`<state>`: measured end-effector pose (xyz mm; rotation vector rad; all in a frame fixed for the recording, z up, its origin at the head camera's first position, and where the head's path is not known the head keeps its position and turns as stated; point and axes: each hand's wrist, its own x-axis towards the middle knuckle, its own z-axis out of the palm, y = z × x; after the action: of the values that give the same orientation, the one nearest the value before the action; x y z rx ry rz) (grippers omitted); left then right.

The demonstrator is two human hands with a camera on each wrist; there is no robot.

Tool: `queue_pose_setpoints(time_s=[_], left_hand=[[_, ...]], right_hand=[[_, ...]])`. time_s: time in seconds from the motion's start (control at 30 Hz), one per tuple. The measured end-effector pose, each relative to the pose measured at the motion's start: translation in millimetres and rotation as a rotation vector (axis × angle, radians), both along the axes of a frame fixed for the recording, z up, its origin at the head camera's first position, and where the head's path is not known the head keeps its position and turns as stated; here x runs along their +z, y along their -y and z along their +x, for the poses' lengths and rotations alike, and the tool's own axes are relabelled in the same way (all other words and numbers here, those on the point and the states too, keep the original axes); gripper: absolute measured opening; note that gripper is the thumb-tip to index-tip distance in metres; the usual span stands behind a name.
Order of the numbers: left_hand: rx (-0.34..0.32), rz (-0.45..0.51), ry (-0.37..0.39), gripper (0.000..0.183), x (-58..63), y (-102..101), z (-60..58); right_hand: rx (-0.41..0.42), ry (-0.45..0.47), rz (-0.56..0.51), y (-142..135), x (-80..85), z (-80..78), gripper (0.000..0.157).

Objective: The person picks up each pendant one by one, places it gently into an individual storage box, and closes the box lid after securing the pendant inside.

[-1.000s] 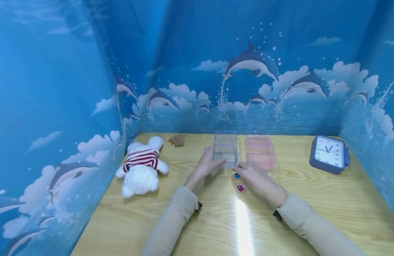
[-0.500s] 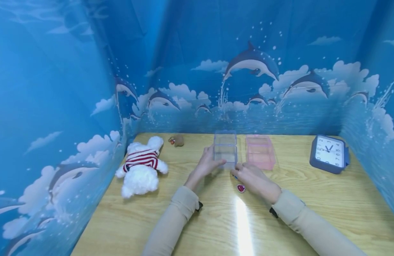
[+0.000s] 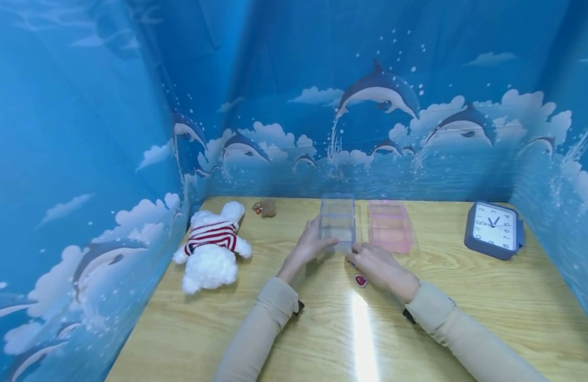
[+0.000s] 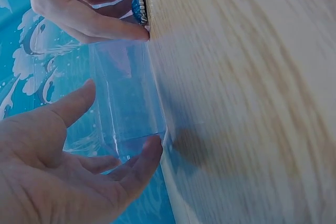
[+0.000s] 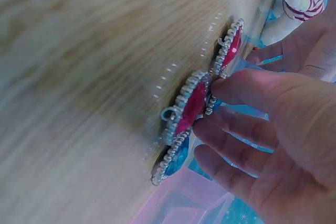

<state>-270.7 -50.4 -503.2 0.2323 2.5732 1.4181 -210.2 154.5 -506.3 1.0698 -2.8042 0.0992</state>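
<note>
Head view: pinched mostly hidden blue gem (image 4: 138, 9) in right hand (image 3: 377, 267), spread left hand (image 3: 307, 246) beside blue box (image 3: 338, 228); saw red gem (image 3: 361, 280), pink box (image 3: 390, 234) near, plush toy (image 3: 211, 265), clock (image 3: 493, 229) farther.

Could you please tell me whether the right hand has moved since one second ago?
Yes, the right hand has shifted slightly to the person's left, judged against the pink box in the head view.

From the head, the worktop (image 3: 320, 339) is viewed forward and down, from well back. By each wrist camera, a low, close view is taken, turned sideways; the left hand (image 4: 68, 171) and right hand (image 5: 283, 129) are shared by both.
</note>
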Motion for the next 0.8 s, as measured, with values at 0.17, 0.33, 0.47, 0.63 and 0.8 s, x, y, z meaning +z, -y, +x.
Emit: queue_pose_setpoints(time_s=[0.17,0.33,0.47,0.63,0.8], left_hand=[[0.003,-0.004,-0.012,0.089,-1.2,-1,-1.8],[0.012,0.016,-0.001,0.087,-1.5,-1,-1.4],[0.02,0.024,0.011,0.086,-1.3,-1,-0.3],[0.015,0.038,0.005,0.085,-0.5,-1,0.2],[0.003,0.047,-0.009,0.084,-1.6,-1,-0.6]], right_hand=[[-0.003,0.027,-0.033,-2,-1.0,-0.4,0.019],[-0.002,0.066,-0.111,-3,3.2,2.7,0.027],[-0.001,0.084,-0.214,-5,8.1,5.1,0.039],[0.027,0.0,-0.344,-8,14.0,2.5,0.04],[0.003,-0.031,-0.429,-9,17.1,-5.6,0.037]])
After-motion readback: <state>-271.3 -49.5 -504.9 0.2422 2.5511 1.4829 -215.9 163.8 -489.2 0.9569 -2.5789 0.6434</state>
